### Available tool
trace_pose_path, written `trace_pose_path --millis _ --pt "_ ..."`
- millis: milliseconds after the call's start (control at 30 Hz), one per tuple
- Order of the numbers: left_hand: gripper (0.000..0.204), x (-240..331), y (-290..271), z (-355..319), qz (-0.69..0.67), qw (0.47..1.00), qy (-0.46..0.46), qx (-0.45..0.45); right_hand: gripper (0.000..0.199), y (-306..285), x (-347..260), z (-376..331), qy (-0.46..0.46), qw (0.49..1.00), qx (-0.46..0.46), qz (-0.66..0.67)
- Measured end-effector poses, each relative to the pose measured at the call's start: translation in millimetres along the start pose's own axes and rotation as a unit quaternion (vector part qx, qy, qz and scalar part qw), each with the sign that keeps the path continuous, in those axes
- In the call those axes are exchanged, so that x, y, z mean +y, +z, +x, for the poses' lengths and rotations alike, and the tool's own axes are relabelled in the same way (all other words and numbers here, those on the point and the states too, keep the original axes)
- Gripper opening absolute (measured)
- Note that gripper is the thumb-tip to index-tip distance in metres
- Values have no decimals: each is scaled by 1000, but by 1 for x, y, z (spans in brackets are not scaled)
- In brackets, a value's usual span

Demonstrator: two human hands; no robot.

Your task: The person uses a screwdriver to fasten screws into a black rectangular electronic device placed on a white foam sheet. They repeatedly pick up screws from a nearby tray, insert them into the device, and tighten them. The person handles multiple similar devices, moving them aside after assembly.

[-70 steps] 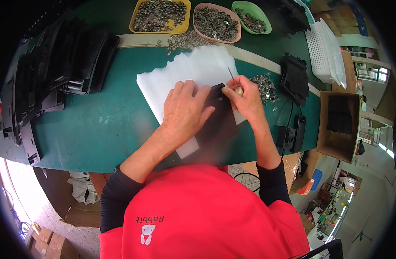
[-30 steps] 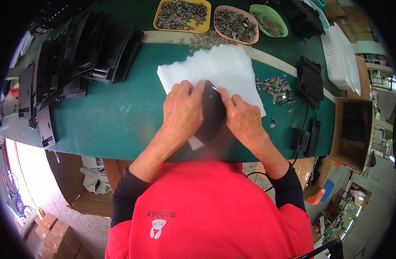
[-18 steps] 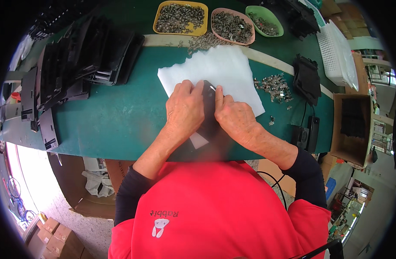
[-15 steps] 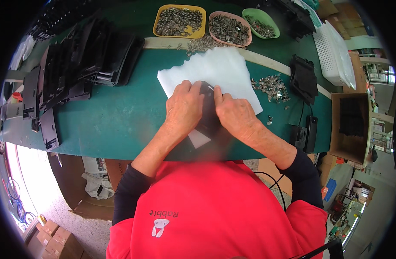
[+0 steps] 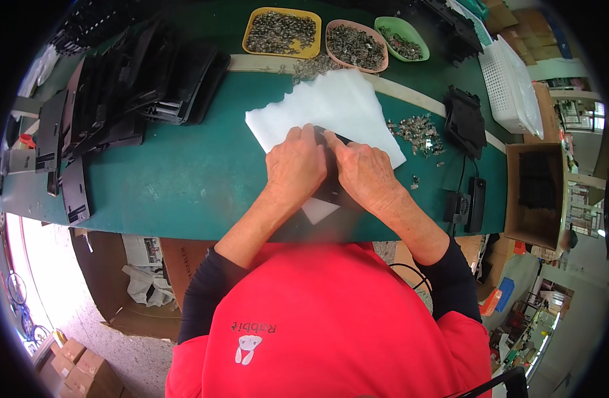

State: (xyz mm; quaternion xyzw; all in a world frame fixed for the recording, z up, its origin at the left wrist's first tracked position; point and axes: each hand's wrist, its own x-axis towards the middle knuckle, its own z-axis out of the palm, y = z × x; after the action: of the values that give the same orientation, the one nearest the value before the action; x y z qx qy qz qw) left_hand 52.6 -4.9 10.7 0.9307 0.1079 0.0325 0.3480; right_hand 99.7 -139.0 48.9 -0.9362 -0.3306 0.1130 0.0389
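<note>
A dark, flat plastic part (image 5: 332, 186) lies on a white foam sheet (image 5: 344, 99), tilted a little, its near end toward my body. My left hand (image 5: 298, 161) is closed at its left edge, the fingertips at the far end. From the right, my right hand (image 5: 365, 171) grips the same part; its index finger reaches the far end beside the left fingertips and the other fingers are curled. Whatever small thing may sit between the fingertips is hidden. A loose pile of small metal clips (image 5: 418, 134) lies right of the foam.
Beyond the foam stand a yellow tray (image 5: 316, 52), a pink tray (image 5: 384, 65) and a green tray (image 5: 380, 22), holding small metal parts. Black plastic panels (image 5: 165, 79) are stacked at the left. Rightward are a black part (image 5: 465, 123), a black device (image 5: 475, 205) and a white basket (image 5: 507, 86).
Both hands stay on the dark plastic part. My right index fingertip has shifted left toward the left fingertips, and the part's far corner now shows beyond it. The view has shifted slightly.
</note>
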Motion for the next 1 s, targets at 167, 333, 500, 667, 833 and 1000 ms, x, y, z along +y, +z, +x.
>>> trace_pose_path --millis 167,333,500,667,833,1000 --pt "40 -4 8 -1 -23 999 6 26 39 -4 -7 0 11 1000 -2 9" --pt "42 -2 10 -1 -31 999 -2 25 28 -1 -13 -2 36 999 -22 34" --pt "43 -4 14 -1 -33 999 4 30 34 2 -16 -4 50 998 -20 40" --pt "43 -4 14 -2 -35 998 9 41 39 11 -14 -8 39 998 17 46" --pt "44 -4 16 -3 -34 999 11 40 41 8 -19 -7 60 997 6 47" --pt "44 -6 17 -4 -39 998 13 50 38 7 -27 -5 87 994 14 63"
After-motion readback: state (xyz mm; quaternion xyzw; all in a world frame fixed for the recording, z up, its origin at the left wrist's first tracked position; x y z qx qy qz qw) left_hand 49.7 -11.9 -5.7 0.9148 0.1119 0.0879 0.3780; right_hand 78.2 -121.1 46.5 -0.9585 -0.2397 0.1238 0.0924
